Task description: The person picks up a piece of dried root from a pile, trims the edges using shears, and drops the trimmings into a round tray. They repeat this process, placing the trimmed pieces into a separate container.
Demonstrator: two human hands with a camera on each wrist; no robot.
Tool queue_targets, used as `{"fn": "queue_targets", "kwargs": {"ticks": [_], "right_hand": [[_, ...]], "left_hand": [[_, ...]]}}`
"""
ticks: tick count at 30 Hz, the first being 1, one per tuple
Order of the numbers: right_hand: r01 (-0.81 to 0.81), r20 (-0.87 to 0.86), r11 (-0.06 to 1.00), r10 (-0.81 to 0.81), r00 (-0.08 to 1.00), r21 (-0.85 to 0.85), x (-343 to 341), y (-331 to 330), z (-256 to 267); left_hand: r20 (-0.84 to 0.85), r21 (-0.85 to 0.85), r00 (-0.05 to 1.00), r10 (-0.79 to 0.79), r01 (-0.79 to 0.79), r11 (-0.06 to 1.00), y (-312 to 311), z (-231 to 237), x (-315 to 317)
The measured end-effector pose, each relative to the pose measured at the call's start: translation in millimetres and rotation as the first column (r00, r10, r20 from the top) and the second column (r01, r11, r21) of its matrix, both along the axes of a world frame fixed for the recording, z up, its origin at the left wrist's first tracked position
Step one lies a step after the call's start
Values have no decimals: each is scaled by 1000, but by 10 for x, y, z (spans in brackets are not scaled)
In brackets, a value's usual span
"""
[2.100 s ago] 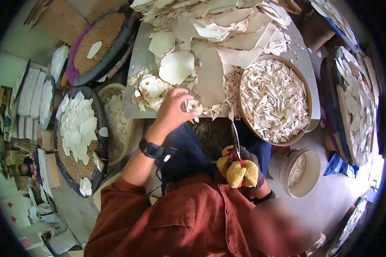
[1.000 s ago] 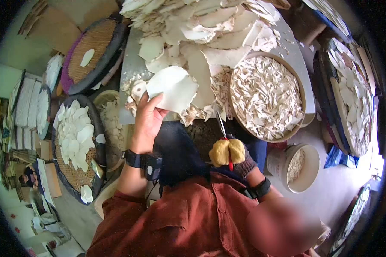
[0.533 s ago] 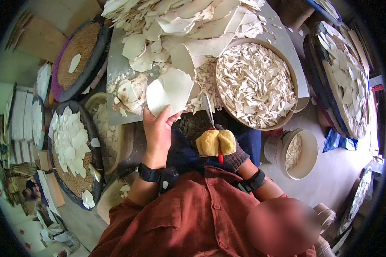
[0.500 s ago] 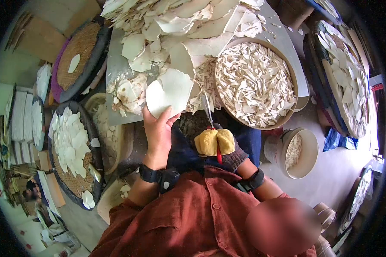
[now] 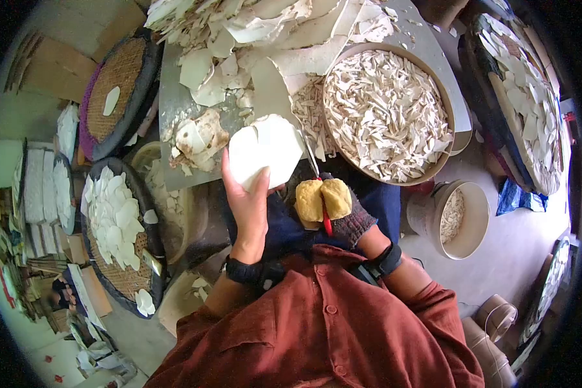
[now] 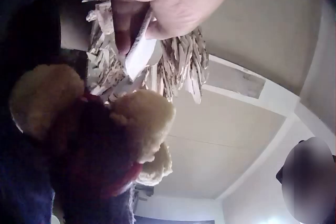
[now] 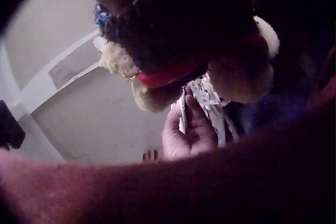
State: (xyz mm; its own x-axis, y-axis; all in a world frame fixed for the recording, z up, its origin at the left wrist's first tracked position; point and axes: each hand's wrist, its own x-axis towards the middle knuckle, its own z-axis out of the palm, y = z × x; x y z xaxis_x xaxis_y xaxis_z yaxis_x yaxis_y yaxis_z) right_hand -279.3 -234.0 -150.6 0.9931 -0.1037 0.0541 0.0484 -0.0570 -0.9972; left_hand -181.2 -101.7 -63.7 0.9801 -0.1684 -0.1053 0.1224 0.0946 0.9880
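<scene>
A flat, white, thin slice with a trimmed-looking, angular outline is pinched in my bare left hand, thumb on its upper face. The left wrist view shows the slice nearly edge-on between thumb and fingers. My right hand, in a dark knitted glove, grips scissors with red handles. Yellow foam padding is wrapped around those handles. The blades point up toward the table, just right of the slice's edge. In the right wrist view the glove and padding hide most of the scissors.
A metal table bears a pile of large slices and a brownish lumpy piece. A round basket of cut strips stands at its right. Beside my legs are a white bucket and a woven tray of slices.
My left hand first held a small fragment over the table's front edge, then lifted the white slice. It has since turned the slice and brought it beside the scissors.
</scene>
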Motion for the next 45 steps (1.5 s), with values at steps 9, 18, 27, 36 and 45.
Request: {"fn": "queue_targets", "kwargs": {"ticks": [9,18,27,36,45], "right_hand": [[137,-243,627,87,966,767,77,105,-71],[-48,-44,892,76,996,449,13,54,51],[-125,107,69,223,969,990,102,30,-25],[-139,-109,894,203,973,425,43,91,57],[-141,-19,982,144,989,123,83,62,-243]], "left_hand": [[-68,20,990,-122,124,992,132,63,209],[-131,50,981,-144,151,987,239,61,313],[33,97,967,-252,248,964,384,-14,429],[22,17,999,-41,41,999,236,-144,302],[40,108,973,-229,223,969,406,-106,510]]}}
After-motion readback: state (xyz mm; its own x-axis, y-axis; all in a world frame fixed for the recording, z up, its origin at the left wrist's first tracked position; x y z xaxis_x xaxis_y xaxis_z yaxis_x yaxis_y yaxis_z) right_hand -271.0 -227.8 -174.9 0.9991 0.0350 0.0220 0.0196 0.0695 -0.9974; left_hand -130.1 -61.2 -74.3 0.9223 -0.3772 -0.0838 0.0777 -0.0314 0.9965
